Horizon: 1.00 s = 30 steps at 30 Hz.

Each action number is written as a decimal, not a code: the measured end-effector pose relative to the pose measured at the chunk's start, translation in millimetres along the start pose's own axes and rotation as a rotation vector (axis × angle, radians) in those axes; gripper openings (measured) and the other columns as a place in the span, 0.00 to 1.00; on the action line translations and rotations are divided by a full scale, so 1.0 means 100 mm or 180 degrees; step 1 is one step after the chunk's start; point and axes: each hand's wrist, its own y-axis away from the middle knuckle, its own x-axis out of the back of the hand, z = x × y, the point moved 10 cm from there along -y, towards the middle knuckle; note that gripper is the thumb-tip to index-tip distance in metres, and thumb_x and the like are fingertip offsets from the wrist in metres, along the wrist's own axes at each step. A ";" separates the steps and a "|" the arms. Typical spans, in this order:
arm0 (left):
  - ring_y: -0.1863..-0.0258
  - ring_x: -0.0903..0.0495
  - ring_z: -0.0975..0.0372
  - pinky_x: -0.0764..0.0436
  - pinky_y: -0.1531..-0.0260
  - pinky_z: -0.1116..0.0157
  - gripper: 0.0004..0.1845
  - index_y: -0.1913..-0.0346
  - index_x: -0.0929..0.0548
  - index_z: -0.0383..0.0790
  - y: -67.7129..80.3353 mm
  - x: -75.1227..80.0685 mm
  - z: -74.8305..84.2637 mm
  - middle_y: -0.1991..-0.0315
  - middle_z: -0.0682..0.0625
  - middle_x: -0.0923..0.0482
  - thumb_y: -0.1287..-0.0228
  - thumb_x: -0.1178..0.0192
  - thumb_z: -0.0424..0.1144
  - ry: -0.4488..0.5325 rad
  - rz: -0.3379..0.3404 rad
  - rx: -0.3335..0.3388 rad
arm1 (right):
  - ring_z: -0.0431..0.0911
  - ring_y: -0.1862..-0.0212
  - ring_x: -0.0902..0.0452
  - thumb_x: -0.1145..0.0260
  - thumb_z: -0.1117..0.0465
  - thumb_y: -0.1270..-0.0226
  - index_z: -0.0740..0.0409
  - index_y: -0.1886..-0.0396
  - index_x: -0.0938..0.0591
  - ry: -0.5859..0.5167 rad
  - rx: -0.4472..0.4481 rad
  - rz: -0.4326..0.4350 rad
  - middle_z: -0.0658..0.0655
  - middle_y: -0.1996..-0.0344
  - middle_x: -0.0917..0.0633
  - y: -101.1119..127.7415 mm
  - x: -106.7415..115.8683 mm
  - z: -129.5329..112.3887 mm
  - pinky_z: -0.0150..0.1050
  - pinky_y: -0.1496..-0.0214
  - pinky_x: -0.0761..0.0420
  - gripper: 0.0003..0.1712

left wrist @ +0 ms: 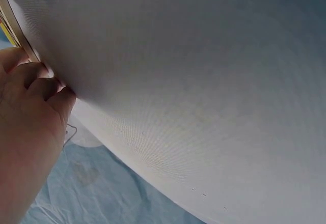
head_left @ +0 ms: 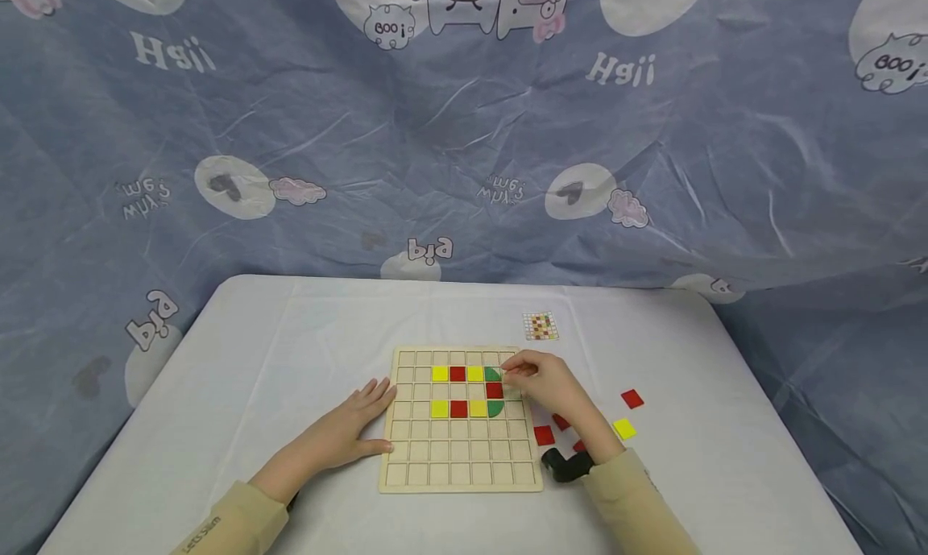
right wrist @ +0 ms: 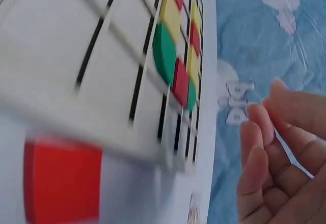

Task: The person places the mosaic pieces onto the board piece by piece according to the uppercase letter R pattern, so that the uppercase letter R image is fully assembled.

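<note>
A pale wooden grid board lies on the table. Two rows of yellow and red squares sit in its cells, each ending at the right in a green rounded piece, the far one and the near one. Between these two is a red square. My left hand rests with spread fingers against the board's left edge. Over the board's right side, my right hand hovers beside the far green piece. Its fingers are loosely bent in the right wrist view, and no piece shows between them.
Loose red squares lie right of the board, partly hidden by the right forearm. Farther right are another red square and a yellow square. A small printed pattern card lies behind the board. A black object is at the right wrist.
</note>
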 end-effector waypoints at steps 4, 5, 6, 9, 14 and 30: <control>0.23 0.50 0.44 0.45 0.25 0.45 0.47 0.24 0.42 0.38 0.01 0.00 -0.01 0.22 0.39 0.49 0.38 0.37 0.58 -0.0003 0.0010 0.0008 | 0.42 0.63 0.21 0.30 0.61 0.37 0.58 0.55 0.14 0.0083 -0.0224 -0.0055 0.51 0.66 0.14 0.09 0.18 0.27 0.33 0.61 0.19 0.11; 0.23 0.50 0.44 0.45 0.25 0.45 0.47 0.24 0.42 0.38 0.01 0.00 -0.01 0.22 0.39 0.49 0.38 0.37 0.59 -0.0001 0.0015 0.0011 | 0.42 0.63 0.21 0.30 0.62 0.37 0.58 0.55 0.15 0.0089 -0.0297 -0.0082 0.51 0.66 0.15 0.11 0.21 0.35 0.33 0.61 0.19 0.11; 0.23 0.50 0.44 0.45 0.25 0.45 0.47 0.24 0.42 0.38 0.01 0.00 -0.01 0.22 0.39 0.48 0.39 0.37 0.59 -0.0006 0.0020 0.0014 | 0.43 0.64 0.22 0.30 0.62 0.37 0.58 0.56 0.15 0.0097 -0.0366 -0.0111 0.51 0.66 0.15 0.14 0.23 0.41 0.33 0.60 0.19 0.11; 0.23 0.50 0.44 0.45 0.25 0.45 0.48 0.24 0.42 0.38 0.02 0.00 -0.02 0.22 0.39 0.48 0.39 0.37 0.59 -0.0014 0.0038 0.0008 | 0.43 0.64 0.22 0.28 0.62 0.39 0.58 0.57 0.15 0.0120 -0.0494 -0.0152 0.52 0.66 0.15 0.21 0.29 0.57 0.33 0.59 0.19 0.11; 0.22 0.51 0.45 0.46 0.25 0.46 0.48 0.23 0.42 0.39 0.03 -0.02 -0.04 0.22 0.41 0.49 0.39 0.36 0.59 -0.0025 0.0023 0.0055 | 0.44 0.64 0.24 0.25 0.61 0.42 0.58 0.57 0.16 0.0232 -0.0610 -0.0196 0.52 0.67 0.17 0.32 0.30 0.75 0.32 0.61 0.20 0.14; 0.22 0.51 0.44 0.46 0.25 0.45 0.48 0.24 0.42 0.38 0.01 0.00 0.01 0.22 0.40 0.49 0.39 0.37 0.59 0.0021 -0.0004 0.0024 | 0.44 0.65 0.30 0.21 0.66 0.52 0.55 0.66 0.17 0.0652 -0.0450 -0.0246 0.52 0.71 0.23 0.45 0.27 0.79 0.33 0.65 0.27 0.14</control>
